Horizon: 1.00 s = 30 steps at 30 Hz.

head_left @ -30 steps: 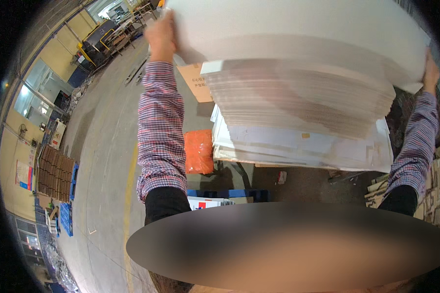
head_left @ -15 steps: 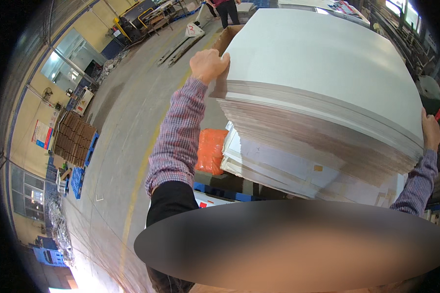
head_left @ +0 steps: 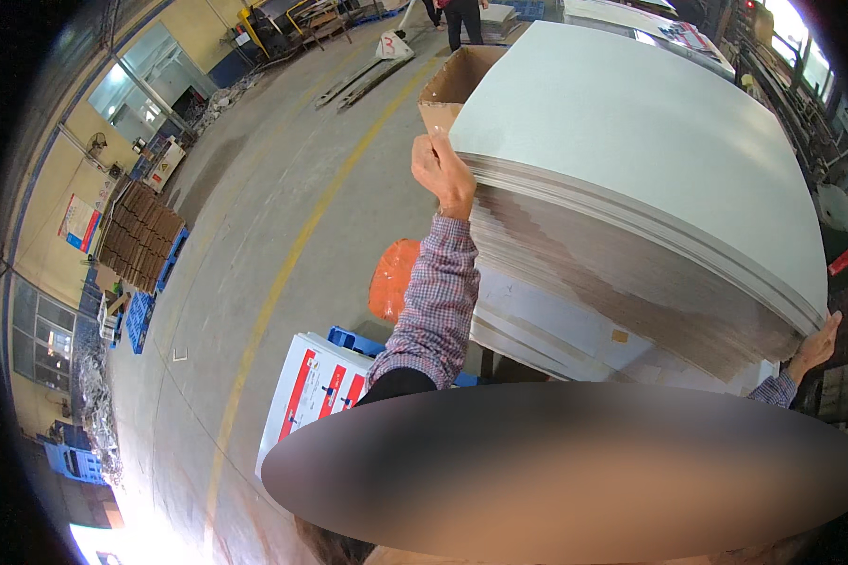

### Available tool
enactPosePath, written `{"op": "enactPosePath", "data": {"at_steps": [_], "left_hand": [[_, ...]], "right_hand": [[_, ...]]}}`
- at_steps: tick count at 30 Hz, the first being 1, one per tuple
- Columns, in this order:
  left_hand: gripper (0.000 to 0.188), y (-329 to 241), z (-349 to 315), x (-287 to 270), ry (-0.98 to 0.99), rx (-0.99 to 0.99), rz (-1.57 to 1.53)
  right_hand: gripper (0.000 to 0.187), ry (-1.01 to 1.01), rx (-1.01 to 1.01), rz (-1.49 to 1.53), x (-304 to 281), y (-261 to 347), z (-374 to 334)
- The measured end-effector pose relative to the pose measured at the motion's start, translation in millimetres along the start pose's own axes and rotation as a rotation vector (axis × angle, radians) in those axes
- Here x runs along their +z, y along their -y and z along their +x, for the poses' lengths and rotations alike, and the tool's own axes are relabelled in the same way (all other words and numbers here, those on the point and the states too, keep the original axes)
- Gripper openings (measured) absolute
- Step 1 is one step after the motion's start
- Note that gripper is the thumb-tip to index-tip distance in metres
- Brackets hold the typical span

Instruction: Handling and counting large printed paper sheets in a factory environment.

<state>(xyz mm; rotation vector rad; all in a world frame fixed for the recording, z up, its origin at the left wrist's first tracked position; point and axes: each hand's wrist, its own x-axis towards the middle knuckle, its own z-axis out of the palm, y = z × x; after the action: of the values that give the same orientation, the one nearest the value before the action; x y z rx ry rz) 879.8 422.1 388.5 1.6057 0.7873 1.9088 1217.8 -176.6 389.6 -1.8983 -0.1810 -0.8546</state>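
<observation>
A tall stack of large cardboard sheets [head_left: 631,141] stands in front of me, with a smooth white face on top and grey-brown layered edges toward me. At its near left corner my left hand [head_left: 445,176] is closed, its fingers curled up against the ends of the upper sheets. My right hand [head_left: 817,347] lies along the near right corner, lower down, with its fingers stretched out against the edge. The palm side of each hand is partly hidden. Below the layered edges is a white, taped wrapped block [head_left: 546,315].
An open brown carton [head_left: 455,85] stands beyond the left corner. An orange bundle [head_left: 393,281] and printed white-and-red sheets [head_left: 301,386] lie to the left. Farther off are a pallet truck [head_left: 372,71], a person [head_left: 464,21] and stacked brown cardboard [head_left: 141,235].
My left hand has come off the left side edge and drawn back to the near corner. My right hand has slid toward me to the near right corner.
</observation>
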Motion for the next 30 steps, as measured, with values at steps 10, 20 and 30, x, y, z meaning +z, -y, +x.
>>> {"op": "enactPosePath", "data": {"at_steps": [10, 20, 30], "left_hand": [[0.029, 1.4, -4.7, -6.6, 0.024, -0.007, 0.004], [0.038, -5.3, -15.7, 3.4, 0.094, -0.150, -0.019], [0.034, -0.9, -12.6, 6.3, 0.053, -0.210, -0.005]], "right_hand": [[0.065, -0.109, 0.047, 0.019, 9.7, 41.2, -27.7], [0.073, -0.082, 0.112, -0.247, 0.2, -8.6, 12.5], [0.072, -0.197, 0.113, -0.148, 10.8, -13.4, -5.0]]}}
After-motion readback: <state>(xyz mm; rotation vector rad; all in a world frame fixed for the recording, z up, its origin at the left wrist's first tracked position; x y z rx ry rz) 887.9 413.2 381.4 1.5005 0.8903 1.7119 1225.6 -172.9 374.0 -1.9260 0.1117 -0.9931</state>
